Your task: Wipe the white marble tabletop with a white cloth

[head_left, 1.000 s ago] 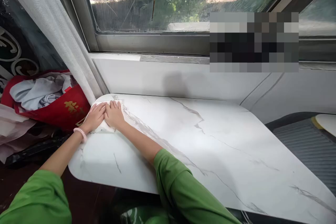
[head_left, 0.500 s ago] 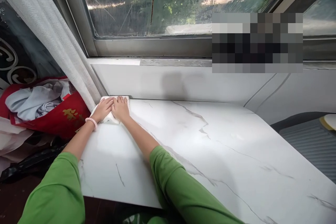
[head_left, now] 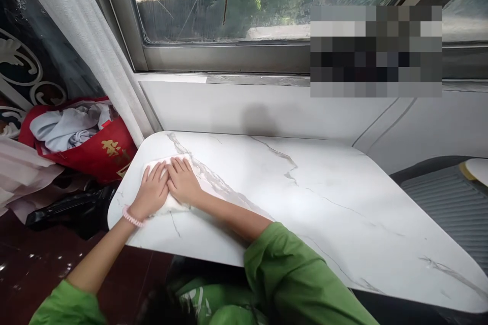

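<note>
Both my hands lie flat, side by side, on a white cloth [head_left: 174, 204] near the left end of the white marble-patterned table [head_left: 236, 228]. My left hand [head_left: 151, 190], with a pink coiled band at the wrist, has its fingers stretched forward over the cloth. Beside it, touching at the fingers, my right hand [head_left: 183, 181] presses on the cloth's upper right part, its fingers extended too. The cloth's edges show around the hands; its middle is hidden under them.
Left of the table is a red bag [head_left: 87, 160] with pale clothes in it, next to a white curtain [head_left: 87, 35] and a black plastic bag [head_left: 72, 210]. Behind the table are a white wall panel and a window [head_left: 229, 58]. A grey ribbed seat [head_left: 442, 198] is at right.
Both hands and the cloth have come back from the table's far left corner toward me. That rounded corner now shows. The view has shifted slightly.
</note>
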The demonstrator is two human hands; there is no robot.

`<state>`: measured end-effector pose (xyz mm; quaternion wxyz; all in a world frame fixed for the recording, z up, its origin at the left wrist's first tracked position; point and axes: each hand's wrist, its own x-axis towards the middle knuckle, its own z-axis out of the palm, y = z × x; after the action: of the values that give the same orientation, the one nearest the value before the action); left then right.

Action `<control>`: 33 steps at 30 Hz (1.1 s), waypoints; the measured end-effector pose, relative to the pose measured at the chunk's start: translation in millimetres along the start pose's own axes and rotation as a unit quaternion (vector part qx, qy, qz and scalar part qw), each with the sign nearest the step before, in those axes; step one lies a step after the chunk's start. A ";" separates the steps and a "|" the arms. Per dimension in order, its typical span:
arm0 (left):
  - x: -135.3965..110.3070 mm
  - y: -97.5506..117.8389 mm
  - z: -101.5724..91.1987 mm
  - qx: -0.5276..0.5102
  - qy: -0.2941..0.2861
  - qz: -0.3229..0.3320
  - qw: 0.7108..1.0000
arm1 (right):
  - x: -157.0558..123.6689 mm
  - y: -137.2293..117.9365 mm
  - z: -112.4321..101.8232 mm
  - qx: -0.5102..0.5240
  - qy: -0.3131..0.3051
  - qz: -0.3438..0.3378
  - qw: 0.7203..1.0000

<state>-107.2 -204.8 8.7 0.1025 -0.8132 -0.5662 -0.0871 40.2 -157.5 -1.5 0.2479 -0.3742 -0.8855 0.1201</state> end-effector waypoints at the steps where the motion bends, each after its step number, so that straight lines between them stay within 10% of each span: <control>1: -13.4 12.4 -6.0 -0.002 0.002 0.001 1.000 | -15.1 -6.4 -3.8 0.008 -0.008 -0.006 1.000; 8: -67.1 74.5 -26.6 -0.013 0.014 -0.010 1.000 | -83.7 -29.1 -28.4 0.062 -0.069 -0.023 0.995; 15: -62.8 76.4 -31.8 -0.033 -0.008 -0.021 0.999 | -83.0 -28.4 -32.7 0.082 -0.066 -0.015 0.994; 33: 59.1 14.4 13.5 -0.053 -0.048 0.067 0.995 | -7.9 40.4 -11.0 -0.035 0.033 0.072 0.996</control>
<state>-73.0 -152.7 10.0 0.0376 -0.8568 -0.5095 -0.0703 75.1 -135.0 -11.0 0.2542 -0.4487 -0.8516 0.0940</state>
